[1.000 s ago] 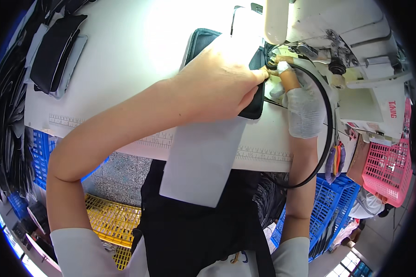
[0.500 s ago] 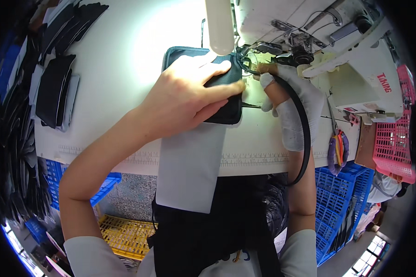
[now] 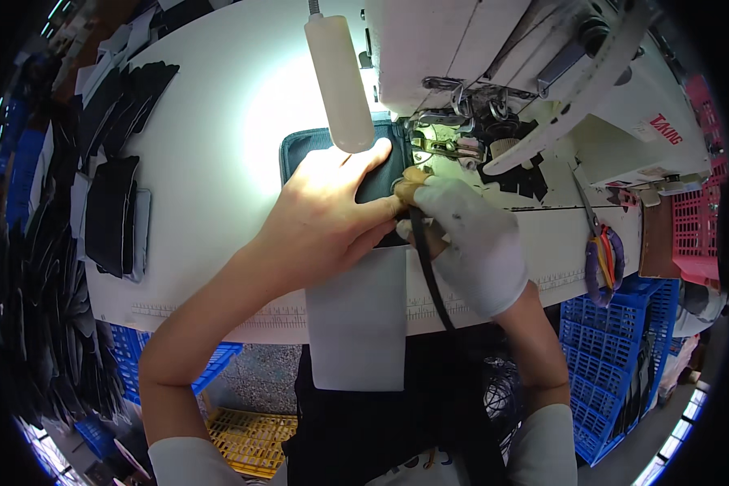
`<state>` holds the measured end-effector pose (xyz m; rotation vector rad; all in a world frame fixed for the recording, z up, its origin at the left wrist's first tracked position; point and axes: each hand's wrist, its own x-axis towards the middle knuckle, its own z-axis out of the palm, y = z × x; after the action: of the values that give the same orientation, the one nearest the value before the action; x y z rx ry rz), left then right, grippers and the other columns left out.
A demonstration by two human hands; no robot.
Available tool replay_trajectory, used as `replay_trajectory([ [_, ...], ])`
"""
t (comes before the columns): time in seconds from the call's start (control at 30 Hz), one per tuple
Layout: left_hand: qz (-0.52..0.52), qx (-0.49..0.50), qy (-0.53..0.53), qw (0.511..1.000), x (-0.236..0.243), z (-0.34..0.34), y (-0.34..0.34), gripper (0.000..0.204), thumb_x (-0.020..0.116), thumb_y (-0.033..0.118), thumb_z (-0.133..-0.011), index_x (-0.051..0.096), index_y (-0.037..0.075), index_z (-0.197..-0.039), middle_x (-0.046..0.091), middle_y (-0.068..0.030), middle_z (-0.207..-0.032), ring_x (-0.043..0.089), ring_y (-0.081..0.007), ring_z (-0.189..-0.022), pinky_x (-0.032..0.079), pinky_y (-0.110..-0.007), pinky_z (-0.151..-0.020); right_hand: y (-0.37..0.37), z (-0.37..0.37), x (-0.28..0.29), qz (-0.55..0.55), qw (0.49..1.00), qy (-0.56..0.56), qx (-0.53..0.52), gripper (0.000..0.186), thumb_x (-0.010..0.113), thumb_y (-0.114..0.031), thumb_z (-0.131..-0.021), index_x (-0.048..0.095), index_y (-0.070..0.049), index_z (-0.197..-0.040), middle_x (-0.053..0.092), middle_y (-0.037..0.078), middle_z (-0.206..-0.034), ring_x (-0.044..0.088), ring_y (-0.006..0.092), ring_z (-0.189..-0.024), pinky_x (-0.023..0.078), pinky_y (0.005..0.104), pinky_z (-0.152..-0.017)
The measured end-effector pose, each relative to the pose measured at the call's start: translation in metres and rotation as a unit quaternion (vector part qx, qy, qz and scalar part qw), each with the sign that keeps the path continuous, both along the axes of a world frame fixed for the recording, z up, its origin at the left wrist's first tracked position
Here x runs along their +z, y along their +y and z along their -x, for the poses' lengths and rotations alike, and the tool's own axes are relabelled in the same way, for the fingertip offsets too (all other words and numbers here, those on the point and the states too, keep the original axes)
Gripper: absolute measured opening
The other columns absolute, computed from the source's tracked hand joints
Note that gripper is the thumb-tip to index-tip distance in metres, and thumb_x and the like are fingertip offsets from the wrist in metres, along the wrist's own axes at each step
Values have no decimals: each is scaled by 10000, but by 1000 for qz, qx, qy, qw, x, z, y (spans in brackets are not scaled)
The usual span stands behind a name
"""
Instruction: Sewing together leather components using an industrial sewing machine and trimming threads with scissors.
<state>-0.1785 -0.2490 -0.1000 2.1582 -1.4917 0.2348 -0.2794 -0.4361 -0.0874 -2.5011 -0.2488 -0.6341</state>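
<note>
A dark blue-black fabric panel (image 3: 300, 147) with a bound edge lies on the sewing table, beside the machine's needle area (image 3: 445, 146). My left hand (image 3: 320, 211) presses on it with fingers spread, holding nothing. At the panel's right edge my right hand (image 3: 474, 239), in a pale glove with tan-wrapped fingertips, pinches a narrow black strip (image 3: 429, 275). The strip hangs from those fingers toward the table's front edge. Out from under the panel, a light grey sheet (image 3: 356, 324) reaches past the table edge. The fingers hide where strip and panel meet.
A white lamp (image 3: 340, 89) hangs over my left hand. The white sewing machine (image 3: 624, 146) fills the far right, with scissors (image 3: 601, 255) near it. Stacked black pieces (image 3: 112, 215) lie left. Blue crates (image 3: 607, 348) and a yellow crate (image 3: 251, 437) stand below table level.
My right hand has moved left and nearer to me, from beside the needle area to the panel's edge. The strip's wide loop has become a straighter hanging length. The whole view has shifted.
</note>
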Motion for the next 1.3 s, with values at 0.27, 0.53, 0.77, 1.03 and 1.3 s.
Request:
replay_trajectory([
  [0.27,66,-42,37,996,-7,-5,4,164,716,94,-850,743,65,-1009,681,-139,-1248,660,-329,-1030,527,-381,-851,17,34,-4,6,999,20,-24,353,756,-40,-761,720,-91,-1108,689,62,-1195,698,216,-838,546,295,-672],
  [0.53,116,22,170,978,-1,-14,13,221,699,19,-831,719,6,-1051,717,-111,-1103,695,-214,-888,555,-297,-816,19,36,-5,27,998,40,-29,353,765,-4,-741,736,-80,-1084,707,66,-1168,700,229,-822,556,302,-706],
  [0.77,234,244,398,853,12,-45,42,334,651,30,-846,652,-4,-1178,660,-78,-947,563,-150,-734,473,-270,-695,24,37,-7,17,999,28,-38,313,742,26,-751,746,-59,-1052,719,70,-1161,705,230,-847,558,304,-730],
  [1.03,240,211,473,821,6,-42,44,268,639,39,-833,622,-14,-1095,589,-61,-894,504,-119,-730,436,-251,-687,22,35,-1,-12,999,36,-10,381,695,80,-751,736,-51,-1106,713,79,-1193,709,233,-895,557,298,-782],
  [1.3,105,314,140,933,8,-18,34,85,616,77,-897,546,31,-908,588,-55,-829,513,-143,-707,431,-287,-648,-54,95,2,-37,979,79,-186,509,566,155,-738,682,-9,-1206,704,85,-1179,627,164,-820,504,252,-735],
])
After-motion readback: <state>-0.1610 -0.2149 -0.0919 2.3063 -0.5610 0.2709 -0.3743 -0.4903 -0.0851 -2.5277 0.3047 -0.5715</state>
